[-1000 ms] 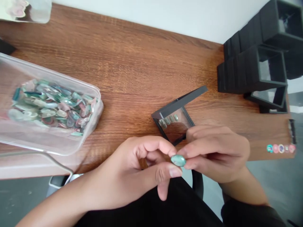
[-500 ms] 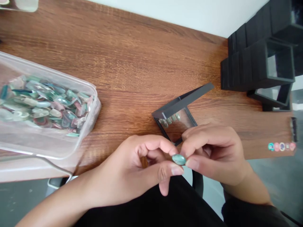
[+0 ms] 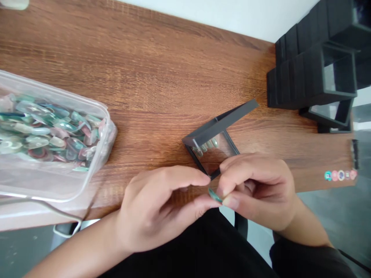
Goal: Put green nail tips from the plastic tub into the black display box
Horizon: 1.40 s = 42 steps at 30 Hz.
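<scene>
A glossy green press-on nail [image 3: 215,195] is pinched between the thumb and forefinger of my right hand [image 3: 257,189]. It is turned nearly edge-on. My left hand [image 3: 165,208] has its thumb and forefinger apart around the nail; the thumb tip reaches the nail's lower side, though whether it presses on it I cannot tell. Just beyond my hands stands an opened black display case [image 3: 220,123] with a clear panel. Several green nails [image 3: 204,146] sit in a row inside it, partly covered by the raised lid.
On the left a clear plastic bin [image 3: 107,116] holds a heap of green, pink and clear nails. Black cases [image 3: 301,77] are stacked at the back right. Small round stickers [image 3: 341,175] lie near the table's right edge. A white cable [image 3: 55,210] runs along the front left.
The nail has been tilted from showing its face to nearly edge-on. My left thumb and forefinger have spread apart from it. The whole view has shifted slightly.
</scene>
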Tool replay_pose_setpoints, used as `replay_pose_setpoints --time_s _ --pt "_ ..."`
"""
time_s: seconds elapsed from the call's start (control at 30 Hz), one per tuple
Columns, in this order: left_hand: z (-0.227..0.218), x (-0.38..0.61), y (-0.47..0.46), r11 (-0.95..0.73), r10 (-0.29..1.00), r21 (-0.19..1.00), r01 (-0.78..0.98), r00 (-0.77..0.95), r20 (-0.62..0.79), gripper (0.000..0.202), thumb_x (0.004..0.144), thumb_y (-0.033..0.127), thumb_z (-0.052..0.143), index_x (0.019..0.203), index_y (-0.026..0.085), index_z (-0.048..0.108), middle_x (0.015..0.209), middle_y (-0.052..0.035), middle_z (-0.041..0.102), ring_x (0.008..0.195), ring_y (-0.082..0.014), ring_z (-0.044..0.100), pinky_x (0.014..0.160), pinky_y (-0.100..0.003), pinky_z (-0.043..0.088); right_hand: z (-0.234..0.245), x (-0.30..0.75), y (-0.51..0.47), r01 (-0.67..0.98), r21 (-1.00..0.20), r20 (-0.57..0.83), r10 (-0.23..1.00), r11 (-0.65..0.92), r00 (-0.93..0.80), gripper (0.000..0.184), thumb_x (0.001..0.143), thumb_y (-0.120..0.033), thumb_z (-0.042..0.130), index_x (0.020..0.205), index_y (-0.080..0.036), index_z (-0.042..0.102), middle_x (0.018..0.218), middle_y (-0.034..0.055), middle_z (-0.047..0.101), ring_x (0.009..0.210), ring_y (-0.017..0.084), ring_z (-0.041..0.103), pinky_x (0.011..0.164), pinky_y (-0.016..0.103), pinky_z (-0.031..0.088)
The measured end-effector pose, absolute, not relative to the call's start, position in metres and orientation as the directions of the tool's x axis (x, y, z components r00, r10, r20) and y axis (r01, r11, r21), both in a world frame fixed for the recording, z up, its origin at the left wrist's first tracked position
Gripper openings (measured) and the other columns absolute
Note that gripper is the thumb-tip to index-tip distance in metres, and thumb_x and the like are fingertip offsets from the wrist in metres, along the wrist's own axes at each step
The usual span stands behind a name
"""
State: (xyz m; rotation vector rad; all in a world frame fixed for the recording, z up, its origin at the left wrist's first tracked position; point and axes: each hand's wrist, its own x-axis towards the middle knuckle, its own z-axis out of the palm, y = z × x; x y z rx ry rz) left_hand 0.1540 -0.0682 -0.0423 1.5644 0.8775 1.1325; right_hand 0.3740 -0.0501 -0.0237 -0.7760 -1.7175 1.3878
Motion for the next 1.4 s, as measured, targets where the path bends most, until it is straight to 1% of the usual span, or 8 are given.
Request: replay_pose_setpoints --time_s 0.1,0.2,0.33,0.5,0.8,1.1,1.2,1.4 --pt "-0.041 0.150 -0.061 -0.520 0.814 0.845 0.124 0.371 0.447 0.032 0.086 0.023 0.090 0.112 0.019 0.072 0.101 -0.0042 0.086 0.089 -0.0146 0.083 0.089 -0.013 0.066 -0.025 0.372 -0.049 0.006 -0.957 0.246 0.822 0.291 -0.514 0.007 0.100 -0.013 0.066 0.094 -0.010 0.068 0.059 -0.0083 0.041 0.054 0.003 0.041 0.056 0.016 0.041" --pt "-0.038 0.147 -0.060 -0.591 0.780 0.777 0.217 0.399 0.482 0.033 0.088 0.022 0.088 0.117 0.021 0.071 0.107 -0.0019 0.085 0.091 -0.0138 0.083 0.095 -0.017 0.067 -0.026 0.372 -0.048 0.054 -0.930 0.280 0.796 0.364 -0.536 0.002 0.097 -0.009 0.066 0.095 -0.011 0.066 0.060 -0.0080 0.048 0.054 0.002 0.047 0.057 0.014 0.044" --pt "-0.038 0.140 -0.070 -0.588 0.786 0.746 0.312 0.438 0.437 0.035 0.095 0.027 0.081 0.127 0.024 0.069 0.119 -0.0013 0.083 0.100 -0.0165 0.083 0.097 -0.025 0.070 -0.028 0.372 -0.047 0.072 -0.904 0.316 0.774 0.421 -0.549 0.003 0.096 -0.009 0.068 0.095 -0.011 0.066 0.064 -0.0056 0.056 0.056 0.002 0.053 0.057 0.015 0.045" --pt "-0.040 0.135 -0.071 -0.568 0.775 0.780 0.263 0.491 0.399 0.039 0.095 0.024 0.080 0.132 0.027 0.069 0.123 -0.0020 0.081 0.098 -0.0209 0.084 0.091 -0.032 0.073 -0.029 0.374 -0.047 0.068 -0.894 0.336 0.764 0.442 -0.550 0.003 0.099 -0.010 0.065 0.097 -0.010 0.067 0.064 -0.0044 0.054 0.058 0.004 0.049 0.058 0.018 0.044" --pt "-0.041 0.151 -0.058 -0.501 0.807 0.862 0.080 0.403 0.431 0.035 0.091 0.023 0.086 0.121 0.021 0.069 0.107 -0.0034 0.085 0.090 -0.0139 0.083 0.086 -0.016 0.069 -0.027 0.372 -0.047 0.056 -0.914 0.323 0.804 0.402 -0.499 0.005 0.098 -0.010 0.065 0.094 -0.012 0.063 0.061 -0.0075 0.048 0.056 0.003 0.046 0.059 0.015 0.044" --pt "-0.045 0.165 -0.064 -0.482 0.830 0.876 0.018 0.329 0.451 0.027 0.090 0.011 0.082 0.114 0.015 0.072 0.107 -0.0078 0.084 0.092 -0.0110 0.081 0.084 -0.009 0.064 -0.030 0.371 -0.047 0.112 -0.888 0.338 0.797 0.447 -0.501 0.007 0.094 -0.012 0.067 0.096 -0.014 0.060 0.060 -0.0094 0.043 0.054 0.002 0.044 0.054 0.015 0.041" --pt "-0.044 0.164 -0.064 -0.446 0.846 0.895 0.001 0.326 0.422 0.024 0.091 0.013 0.082 0.111 0.016 0.070 0.105 -0.0065 0.083 0.093 -0.0105 0.081 0.087 -0.009 0.064 -0.031 0.371 -0.047 0.136 -0.870 0.354 0.792 0.474 -0.498 0.007 0.093 -0.011 0.065 0.095 -0.015 0.060 0.060 -0.0092 0.044 0.053 0.003 0.042 0.053 0.015 0.041" --pt "-0.048 0.161 -0.071 -0.347 0.883 0.938 -0.020 0.332 0.333 0.025 0.094 0.021 0.082 0.113 0.023 0.064 0.106 -0.0043 0.082 0.090 -0.0117 0.081 0.077 -0.014 0.067 -0.031 0.371 -0.048 0.175 -0.834 0.392 0.785 0.524 -0.479 0.009 0.091 -0.010 0.065 0.094 -0.017 0.060 0.057 -0.0089 0.043 0.050 0.004 0.040 0.051 0.018 0.039"
